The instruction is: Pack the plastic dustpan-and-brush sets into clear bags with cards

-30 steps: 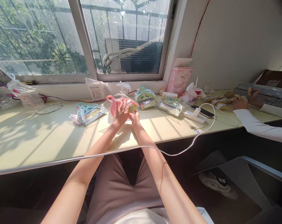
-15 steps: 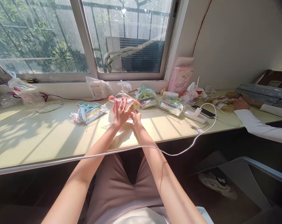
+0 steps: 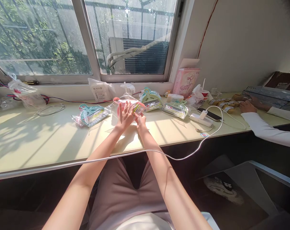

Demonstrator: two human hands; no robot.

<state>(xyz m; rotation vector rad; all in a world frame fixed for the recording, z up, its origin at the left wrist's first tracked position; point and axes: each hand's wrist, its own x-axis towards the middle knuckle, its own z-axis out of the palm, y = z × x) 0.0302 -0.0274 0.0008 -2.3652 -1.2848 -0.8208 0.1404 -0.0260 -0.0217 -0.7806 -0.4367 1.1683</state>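
Note:
A pink mini dustpan-and-brush set (image 3: 138,108) in clear plastic wrap is at the middle of the desk, under my hands. My left hand (image 3: 125,115) lies across it with fingers outstretched and slightly spread. At the near right corner of the pack, my right hand (image 3: 140,120) grips its edge; the fingertips are partly hidden. To the left lies a teal wrapped dustpan set (image 3: 93,115). Behind and to the right are a green wrapped set (image 3: 150,99) and another pale green one (image 3: 175,110).
A white cable (image 3: 173,157) hangs across my forearms, leading to a power strip (image 3: 201,120) beside a phone (image 3: 210,114). A pink box (image 3: 186,81) stands by the window. At right, another person's hands (image 3: 248,107) touch yellowish packages (image 3: 223,104).
The pink pack has shifted a little to the right and tilted slightly, and my left hand has moved with it. My right hand keeps its grip on the edge.

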